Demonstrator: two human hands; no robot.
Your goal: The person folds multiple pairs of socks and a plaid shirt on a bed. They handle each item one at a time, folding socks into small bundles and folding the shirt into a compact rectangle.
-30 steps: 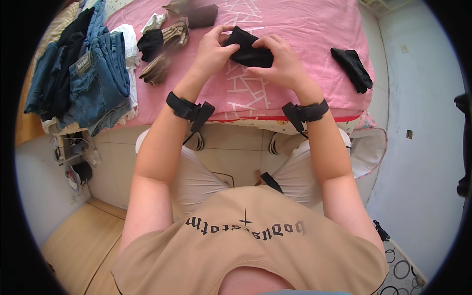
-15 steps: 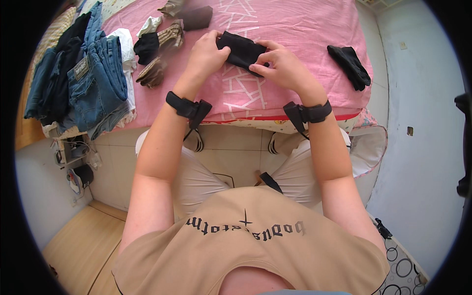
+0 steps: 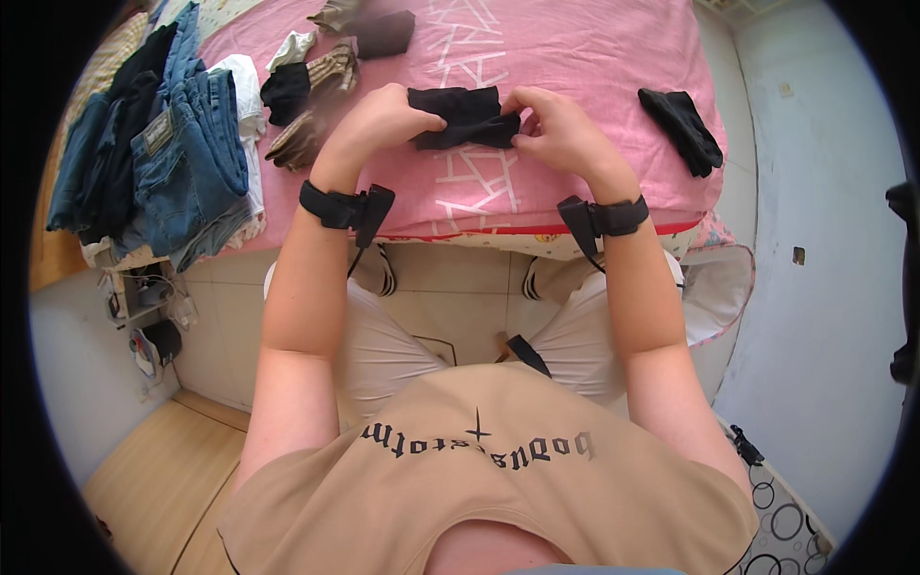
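A folded pair of black socks (image 3: 465, 117) stretches between my two hands over the pink bedspread (image 3: 585, 57). My left hand (image 3: 379, 125) pinches its left end, thumb on top and fingers hidden beneath. At the other end, my right hand (image 3: 560, 132) grips the edge between thumb and fingers. Another black sock bundle (image 3: 680, 132) lies by itself near the bed's right edge. To the left of my left hand are several rolled socks: a black one (image 3: 286, 94), a striped brown one (image 3: 333, 72), a brown one (image 3: 295, 142) and a dark grey one (image 3: 385, 35).
Folded blue jeans (image 3: 192, 158) and dark trousers (image 3: 120, 144) are piled at the bed's left side, with a white garment (image 3: 241, 91) beside them. The bed's near edge runs in front of my knees. A pale wall (image 3: 824, 316) stands on the right.
The socks have turned from slanting to nearly level and spread wider. My left hand has moved left and nearer to me; my right hand has shifted slightly.
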